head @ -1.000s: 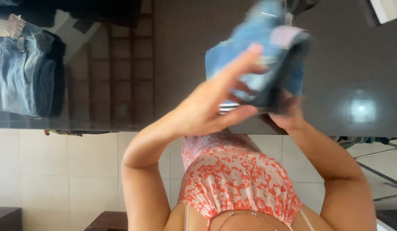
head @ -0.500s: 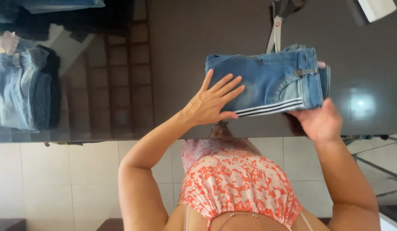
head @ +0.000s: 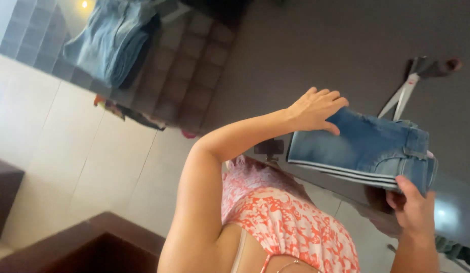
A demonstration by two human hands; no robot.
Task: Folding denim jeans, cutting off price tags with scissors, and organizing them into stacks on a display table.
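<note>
A folded pair of blue jeans (head: 364,146) with white side stripes lies flat on a dark glossy table (head: 316,45). My left hand (head: 316,108) rests flat on the far left corner of the jeans, fingers stretched out and holding nothing. My right hand (head: 414,210) grips the near right edge of the fold at the waistband, with the thumb on top. My orange and white patterned top (head: 290,222) fills the lower middle of the view.
A pile of folded denim (head: 111,43) sits at the table's far left. A white-handled item (head: 407,91), possibly scissors, lies just beyond the jeans. Pale floor tiles (head: 83,151) and a dark wooden bench (head: 93,247) lie to the left.
The jeans came down from mid-air and now lie flat on the table. My left hand slid onto their far corner, and the view has tilted and swung left.
</note>
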